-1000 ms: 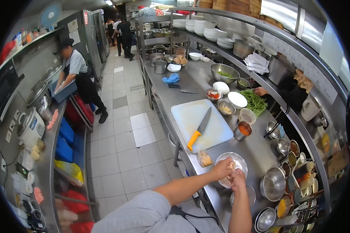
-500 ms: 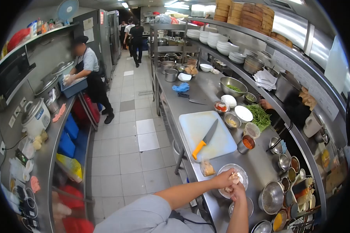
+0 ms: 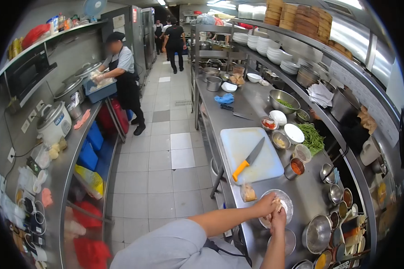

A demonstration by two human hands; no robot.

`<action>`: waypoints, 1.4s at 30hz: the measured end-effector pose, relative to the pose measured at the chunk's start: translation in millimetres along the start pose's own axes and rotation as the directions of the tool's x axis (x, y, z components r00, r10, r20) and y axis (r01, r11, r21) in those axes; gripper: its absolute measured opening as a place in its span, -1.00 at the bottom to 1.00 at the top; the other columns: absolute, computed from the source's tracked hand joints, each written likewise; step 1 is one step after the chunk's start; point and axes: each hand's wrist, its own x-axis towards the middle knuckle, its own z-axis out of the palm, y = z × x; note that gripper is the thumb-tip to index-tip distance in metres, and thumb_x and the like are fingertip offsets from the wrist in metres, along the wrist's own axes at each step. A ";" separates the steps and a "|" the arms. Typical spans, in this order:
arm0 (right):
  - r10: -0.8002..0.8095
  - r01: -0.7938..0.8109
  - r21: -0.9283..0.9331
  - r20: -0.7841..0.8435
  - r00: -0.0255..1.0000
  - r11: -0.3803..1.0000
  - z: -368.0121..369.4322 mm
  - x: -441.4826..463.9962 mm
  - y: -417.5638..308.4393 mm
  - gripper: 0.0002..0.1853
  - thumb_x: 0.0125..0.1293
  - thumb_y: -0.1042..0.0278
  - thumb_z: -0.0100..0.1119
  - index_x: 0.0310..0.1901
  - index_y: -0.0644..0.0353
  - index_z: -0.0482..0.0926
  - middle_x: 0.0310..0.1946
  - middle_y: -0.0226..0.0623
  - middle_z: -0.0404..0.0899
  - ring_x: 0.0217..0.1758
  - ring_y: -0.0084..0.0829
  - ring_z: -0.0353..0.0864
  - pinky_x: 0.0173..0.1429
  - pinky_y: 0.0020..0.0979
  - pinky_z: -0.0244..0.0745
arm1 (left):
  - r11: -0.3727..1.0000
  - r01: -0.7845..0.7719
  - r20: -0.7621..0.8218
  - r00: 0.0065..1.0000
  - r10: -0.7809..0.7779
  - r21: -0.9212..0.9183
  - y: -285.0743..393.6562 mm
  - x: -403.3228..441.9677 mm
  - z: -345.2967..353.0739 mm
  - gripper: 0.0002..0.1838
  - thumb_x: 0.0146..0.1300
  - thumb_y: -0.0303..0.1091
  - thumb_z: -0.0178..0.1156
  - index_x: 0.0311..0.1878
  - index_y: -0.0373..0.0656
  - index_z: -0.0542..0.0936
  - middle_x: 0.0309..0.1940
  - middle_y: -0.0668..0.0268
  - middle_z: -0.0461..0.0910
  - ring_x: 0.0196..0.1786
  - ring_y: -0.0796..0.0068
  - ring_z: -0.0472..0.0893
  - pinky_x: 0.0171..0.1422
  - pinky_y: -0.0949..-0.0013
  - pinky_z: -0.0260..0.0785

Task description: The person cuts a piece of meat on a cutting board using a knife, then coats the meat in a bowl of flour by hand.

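Note:
Over a metal bowl with white powder (image 3: 288,210), my left hand (image 3: 266,204) and my right hand (image 3: 278,219) meet. Both have their fingers closed on a pale, lumpy piece of food (image 3: 278,205), too small to identify. A small plastic bag with light-brown contents (image 3: 248,193) lies just left of the bowl. Behind it is a white cutting board (image 3: 229,145), on which a knife with an orange handle (image 3: 241,171) rests. Another bowl (image 3: 288,242) stands beside my right forearm.
Green beans (image 3: 310,138), a tin with red sauce (image 3: 294,169) and small bowls stand beyond the board. Metal bowls (image 3: 317,234) line the right side under a shelf (image 3: 336,134). Across the aisle, a person (image 3: 125,76) handles something in a blue-grey tub (image 3: 101,92).
The whole view has shifted, with the counter now farther right. My hands stay together over the powder bowl. The person at the tub has lifted pale stuff, and people far back have moved.

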 end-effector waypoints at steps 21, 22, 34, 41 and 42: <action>-0.201 0.210 0.026 -0.198 0.959 0.977 14.5 -1.0 10.7 -0.79 0.52 0.55 0.06 0.09 0.07 0.54 -0.36 -0.48 0.56 -0.56 -0.69 0.41 -0.57 -0.56 0.27 | 0.999 0.034 0.012 0.999 -0.034 0.025 13.6 -3.6 -3.4 -0.73 0.27 -0.37 0.18 -0.11 -0.37 0.42 -0.19 -0.25 0.57 -0.05 -0.34 0.59 0.04 -0.10 0.44; -0.205 0.215 0.027 -0.211 0.956 0.976 13.3 0.8 12.3 -0.80 0.52 0.55 0.08 0.09 0.07 0.54 -0.37 -0.50 0.56 -0.56 -0.69 0.41 -0.57 -0.57 0.25 | 0.999 0.036 0.013 0.999 -0.036 0.026 12.1 -3.6 -3.0 -0.73 0.27 -0.37 0.18 -0.11 -0.37 0.42 -0.19 -0.25 0.57 -0.05 -0.34 0.59 0.04 -0.10 0.44; -0.336 0.075 -0.806 -0.157 0.929 0.587 -29.8 -15.8 -21.1 -0.57 0.37 0.22 0.34 0.19 0.25 0.61 -0.19 0.03 0.71 -0.10 0.15 0.70 0.09 -0.06 0.60 | 0.973 0.082 0.260 0.956 -0.138 0.215 -4.7 18.0 21.0 -0.54 0.26 -0.39 0.25 0.18 -0.41 0.44 -0.15 -0.31 0.62 -0.01 -0.27 0.67 0.06 -0.11 0.53; -0.620 0.234 -0.907 -0.037 0.783 0.349 -38.3 0.7 7.2 -0.50 0.39 0.43 0.20 0.36 0.26 0.52 0.17 0.08 0.57 0.27 0.15 0.48 0.42 0.04 0.35 | 0.483 -0.228 0.358 0.913 -0.196 0.846 -10.8 32.4 38.0 -0.65 0.35 -0.30 0.26 0.10 -0.31 0.60 0.02 -0.02 0.69 0.13 -0.01 0.68 0.03 0.14 0.66; -0.664 0.268 -0.885 -0.060 0.745 0.381 -39.7 1.2 8.9 -0.49 0.38 0.48 0.17 0.37 0.26 0.52 0.15 0.06 0.58 0.23 0.16 0.50 0.39 0.05 0.37 | 0.451 -0.290 0.386 0.912 -0.137 0.844 -1.4 30.7 33.3 -0.69 0.37 -0.29 0.24 0.06 -0.29 0.65 0.02 0.03 0.69 0.15 0.02 0.66 0.03 0.17 0.66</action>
